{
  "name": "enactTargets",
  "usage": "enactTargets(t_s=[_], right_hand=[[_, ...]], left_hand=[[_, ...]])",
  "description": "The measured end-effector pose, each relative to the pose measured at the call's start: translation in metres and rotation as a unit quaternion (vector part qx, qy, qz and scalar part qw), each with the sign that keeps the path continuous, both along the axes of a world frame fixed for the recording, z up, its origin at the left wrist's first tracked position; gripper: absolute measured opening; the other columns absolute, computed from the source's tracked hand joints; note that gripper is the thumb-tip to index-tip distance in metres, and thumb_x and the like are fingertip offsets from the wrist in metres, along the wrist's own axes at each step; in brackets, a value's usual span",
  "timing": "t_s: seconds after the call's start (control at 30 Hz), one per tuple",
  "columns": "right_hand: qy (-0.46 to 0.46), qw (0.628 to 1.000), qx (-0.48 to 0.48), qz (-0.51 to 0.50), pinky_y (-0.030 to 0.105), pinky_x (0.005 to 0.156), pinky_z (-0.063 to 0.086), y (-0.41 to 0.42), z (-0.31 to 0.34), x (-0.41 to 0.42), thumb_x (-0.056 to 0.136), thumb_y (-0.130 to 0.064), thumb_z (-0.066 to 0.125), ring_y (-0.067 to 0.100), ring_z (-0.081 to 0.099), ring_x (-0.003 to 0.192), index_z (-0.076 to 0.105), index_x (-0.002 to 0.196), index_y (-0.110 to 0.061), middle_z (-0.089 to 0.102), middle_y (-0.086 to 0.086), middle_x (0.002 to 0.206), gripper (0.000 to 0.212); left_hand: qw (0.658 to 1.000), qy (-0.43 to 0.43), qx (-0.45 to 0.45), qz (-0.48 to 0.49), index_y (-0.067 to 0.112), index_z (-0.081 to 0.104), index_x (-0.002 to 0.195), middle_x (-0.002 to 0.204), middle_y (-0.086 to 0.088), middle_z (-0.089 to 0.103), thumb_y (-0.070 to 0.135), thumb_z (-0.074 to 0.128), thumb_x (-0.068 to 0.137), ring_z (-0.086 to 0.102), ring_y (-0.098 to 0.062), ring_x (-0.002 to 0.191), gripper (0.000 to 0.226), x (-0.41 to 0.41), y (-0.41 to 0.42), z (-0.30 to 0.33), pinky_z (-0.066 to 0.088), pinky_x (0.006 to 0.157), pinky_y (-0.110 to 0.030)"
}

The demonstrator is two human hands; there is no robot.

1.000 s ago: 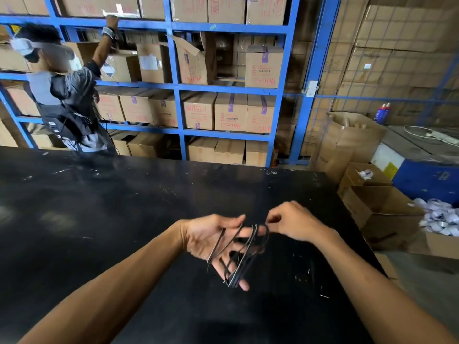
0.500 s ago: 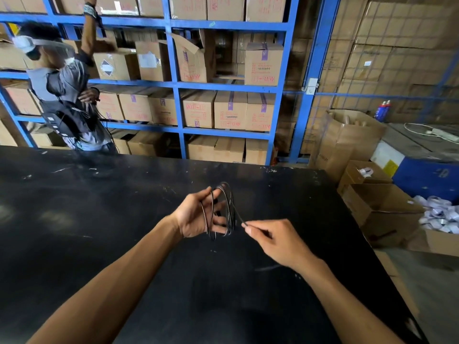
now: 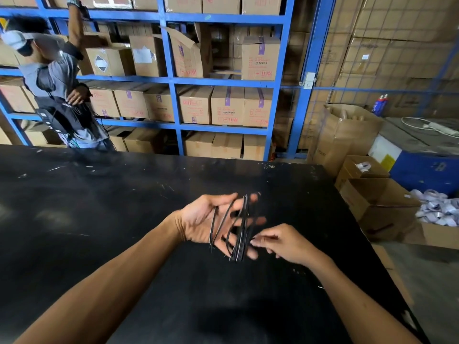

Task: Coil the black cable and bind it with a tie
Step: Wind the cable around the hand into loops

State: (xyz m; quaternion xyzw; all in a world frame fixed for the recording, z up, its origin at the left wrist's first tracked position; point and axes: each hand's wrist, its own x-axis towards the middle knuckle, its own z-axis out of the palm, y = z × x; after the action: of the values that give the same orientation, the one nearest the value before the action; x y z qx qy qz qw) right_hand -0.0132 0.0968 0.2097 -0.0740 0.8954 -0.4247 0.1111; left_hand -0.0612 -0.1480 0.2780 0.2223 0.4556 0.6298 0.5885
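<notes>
A thin black cable (image 3: 241,232) is wound in several loops around the spread fingers of my left hand (image 3: 206,219), which is held palm up above the black table (image 3: 99,219). The loops run from my fingertips down to the heel of the palm. Just to the right, my right hand (image 3: 285,242) pinches the cable near the lower end of the loops. No tie is visible. The fingertips of my left hand are blurred.
Past the table's far edge stand blue shelves (image 3: 173,80) full of cardboard boxes. A person (image 3: 54,83) at the far left reaches up to a shelf. Open cartons (image 3: 377,207) and a box of white parts (image 3: 439,212) sit to the right of the table.
My left hand has turned from upright to palm up with fingers spread. My right hand moved in from the lower right and now pinches the cable beside the loops.
</notes>
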Motion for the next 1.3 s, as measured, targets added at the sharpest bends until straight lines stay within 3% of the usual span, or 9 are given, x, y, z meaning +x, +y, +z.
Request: enactTargets(t_s=[0.1,0.23,0.37,0.47,0.63,0.87,1.0,1.1,1.3], right_hand=[[0.042,0.997,0.060,-0.023,0.031,0.055,0.053,0.013,0.024,-0.019,0.092,-0.033,0.074,0.001,0.059,0.054,0.077,0.075,-0.036,0.065,-0.007,0.057,0.018],[0.077,0.991,0.106,-0.017,0.021,0.061,0.054,0.012,0.056,-0.029,0.090,-0.036,0.075,0.006,0.070,0.071,0.081,0.094,-0.032,0.074,-0.006,0.076,0.008],[0.128,0.984,0.122,-0.032,0.030,0.077,0.058,-0.003,0.067,-0.022,0.097,-0.033,0.066,0.003,0.069,0.080,0.079,0.108,-0.026,0.071,-0.015,0.080,0.019],[0.170,0.976,0.113,-0.072,0.038,0.082,0.062,-0.015,0.053,-0.014,0.099,-0.032,0.062,0.006,0.072,0.084,0.078,0.115,-0.025,0.078,-0.011,0.090,0.024],[0.162,0.976,-0.001,-0.142,0.042,0.076,0.062,-0.026,0.029,-0.002,0.088,-0.031,0.077,0.011,0.074,0.072,0.083,0.102,-0.025,0.080,-0.004,0.083,0.017],[0.018,0.963,-0.159,-0.216,0.022,0.060,0.059,-0.024,0.029,0.000,0.082,-0.019,0.084,0.015,0.076,0.072,0.082,0.093,-0.016,0.080,0.003,0.080,0.011],[-0.032,0.937,-0.259,-0.231,0.025,0.056,0.058,-0.026,0.032,0.001,0.080,-0.003,0.085,0.016,0.070,0.061,0.066,0.103,-0.012,0.078,0.015,0.083,0.031],[-0.071,0.931,-0.301,-0.196,0.030,0.061,0.061,-0.027,0.032,0.000,0.085,0.001,0.079,0.020,0.062,0.053,0.072,0.098,-0.003,0.068,0.019,0.074,0.015],[-0.086,0.935,-0.297,-0.174,0.026,0.067,0.061,-0.027,0.030,-0.002,0.089,-0.002,0.075,0.024,0.064,0.059,0.075,0.096,0.010,0.066,0.020,0.077,0.014]], left_hand=[[0.994,0.000,-0.083,-0.067,0.037,0.027,0.155,0.160,-0.002,0.031,0.055,0.015,0.104,0.023,-0.069,0.134,0.056,0.009,0.008,-0.008,0.028,0.108,-0.068],[0.990,-0.018,-0.138,-0.036,0.035,0.036,0.150,0.151,0.002,0.043,0.057,0.028,0.102,0.026,-0.064,0.137,0.053,0.007,0.015,-0.031,0.022,0.113,-0.067],[0.987,-0.029,-0.124,0.099,0.028,0.052,0.100,0.127,0.001,0.041,0.054,0.043,0.098,0.038,-0.058,0.133,0.027,-0.006,0.017,-0.046,0.022,0.113,-0.070],[0.975,-0.029,-0.096,0.196,0.028,0.055,0.089,0.112,-0.001,0.038,0.054,0.043,0.098,0.057,-0.050,0.109,0.030,-0.016,0.019,-0.052,0.042,0.096,-0.062],[0.958,-0.063,-0.051,0.274,0.029,0.061,0.090,0.099,-0.002,0.051,0.053,0.044,0.098,0.063,-0.037,0.080,0.031,-0.020,0.026,-0.049,0.050,0.081,-0.054],[0.961,-0.042,-0.047,0.269,0.029,0.059,0.087,0.112,-0.006,0.048,0.057,0.045,0.096,0.064,-0.038,0.089,0.032,-0.014,0.036,-0.047,0.049,0.084,-0.054],[0.964,-0.005,-0.068,0.255,0.025,0.066,0.108,0.119,-0.013,0.060,0.061,0.031,0.100,0.064,-0.042,0.100,0.051,-0.010,0.041,-0.045,0.053,0.077,-0.046],[0.958,0.019,-0.102,0.268,0.015,0.062,0.122,0.103,-0.015,0.066,0.062,0.026,0.100,0.068,-0.031,0.082,0.063,-0.006,0.045,-0.042,0.055,0.070,-0.040],[0.965,0.037,-0.097,0.240,0.003,0.059,0.122,0.092,-0.020,0.064,0.066,0.027,0.098,0.065,-0.035,0.081,0.075,-0.003,0.045,-0.045,0.052,0.080,-0.047]])
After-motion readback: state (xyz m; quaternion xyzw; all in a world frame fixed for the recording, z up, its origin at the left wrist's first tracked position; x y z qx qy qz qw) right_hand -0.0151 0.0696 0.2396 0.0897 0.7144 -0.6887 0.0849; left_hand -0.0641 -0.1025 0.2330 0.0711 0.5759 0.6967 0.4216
